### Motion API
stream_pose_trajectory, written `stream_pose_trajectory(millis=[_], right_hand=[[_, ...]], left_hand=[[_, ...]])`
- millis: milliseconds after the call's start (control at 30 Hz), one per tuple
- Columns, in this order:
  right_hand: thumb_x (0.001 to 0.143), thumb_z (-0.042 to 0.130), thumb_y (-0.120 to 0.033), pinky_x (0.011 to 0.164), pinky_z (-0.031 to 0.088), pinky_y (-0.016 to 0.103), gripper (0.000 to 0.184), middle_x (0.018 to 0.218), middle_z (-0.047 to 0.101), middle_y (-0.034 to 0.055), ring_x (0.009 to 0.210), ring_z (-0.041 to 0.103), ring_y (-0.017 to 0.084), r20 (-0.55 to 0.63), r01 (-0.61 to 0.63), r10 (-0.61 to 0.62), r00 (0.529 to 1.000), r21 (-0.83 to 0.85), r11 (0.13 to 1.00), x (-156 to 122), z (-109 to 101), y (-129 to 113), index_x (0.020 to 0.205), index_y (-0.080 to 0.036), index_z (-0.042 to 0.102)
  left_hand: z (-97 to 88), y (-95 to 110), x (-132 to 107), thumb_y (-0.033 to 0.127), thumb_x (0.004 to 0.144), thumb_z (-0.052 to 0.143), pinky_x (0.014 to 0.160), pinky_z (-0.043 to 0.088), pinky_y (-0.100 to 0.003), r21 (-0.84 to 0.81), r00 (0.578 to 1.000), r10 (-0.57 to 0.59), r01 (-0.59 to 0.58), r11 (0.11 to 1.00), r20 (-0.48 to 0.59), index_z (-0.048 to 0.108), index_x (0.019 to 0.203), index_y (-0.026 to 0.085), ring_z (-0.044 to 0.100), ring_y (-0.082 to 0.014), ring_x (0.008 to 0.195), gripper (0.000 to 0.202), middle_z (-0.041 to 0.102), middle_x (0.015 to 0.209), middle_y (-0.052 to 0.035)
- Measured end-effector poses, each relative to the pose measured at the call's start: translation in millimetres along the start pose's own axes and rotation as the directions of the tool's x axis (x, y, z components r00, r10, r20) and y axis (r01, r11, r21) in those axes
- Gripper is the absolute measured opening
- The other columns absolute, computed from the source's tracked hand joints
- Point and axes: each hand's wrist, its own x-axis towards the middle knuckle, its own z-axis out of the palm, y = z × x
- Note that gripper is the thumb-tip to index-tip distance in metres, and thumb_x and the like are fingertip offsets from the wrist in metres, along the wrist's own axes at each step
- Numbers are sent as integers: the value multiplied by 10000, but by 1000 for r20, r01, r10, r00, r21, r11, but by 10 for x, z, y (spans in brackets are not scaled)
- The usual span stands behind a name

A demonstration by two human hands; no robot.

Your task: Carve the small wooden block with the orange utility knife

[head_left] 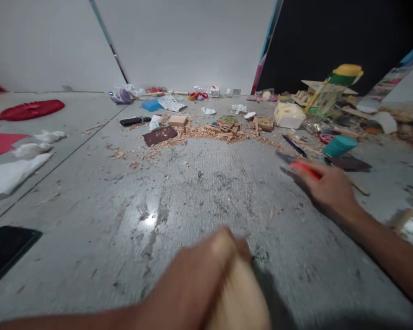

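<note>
At the bottom centre, my left hand (196,270) is closed around a pale, blurred piece of wood (242,295) that runs off the lower edge. My right hand (333,188) is on the right side, its fingers wrapped around a red-handled knife (307,169). The thin dark blade points up and left, low over the floor; motion smears it, so whether it touches is unclear. Just beyond that hand lie a blue pen-like stick (294,145), a teal cup (340,145) on its side and a dark brown sheet (351,163).
Wood shavings (209,133) lie in a band across the floor (179,183), with a small wood block (177,120) and brown sandpaper-like sheet (160,135). A phone (10,250) lies at left. A white tub (289,114) and yellow-lidded container (340,87) stand among clutter at right.
</note>
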Motion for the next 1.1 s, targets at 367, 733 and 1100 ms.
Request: stream_pose_trajectory(millis=[367,733,1100], right_hand=[[1098,606,-411,714,637,323,262,981,874,1,790,830,211,282,132,-197,939,233,963,-297,-184,-814,1229,-287,796],[1088,600,-379,725,623,315,301,1096,880,26,859,842,205,398,138,-257,881,302,943,-408,-95,-870,1254,-250,816],[1111,622,-355,742,661,296,312,1142,877,52,857,859,200,283,222,-300,911,276,935,-485,-42,-987,1326,-221,803]], left_hand=[[30,120,103,269,774,750,873,545,-390,-107,989,-146,143,984,-24,549,1260,279,611,-249,1005,526,636,1131,-38],[98,52,61,174,788,705,927,522,-410,-404,978,-208,196,893,15,448,1513,391,663,-246,1064,799,668,1206,-27],[125,85,127,449,859,867,794,508,-305,-379,989,-123,83,922,-82,541,1075,248,582,-204,968,440,557,1008,-11]])
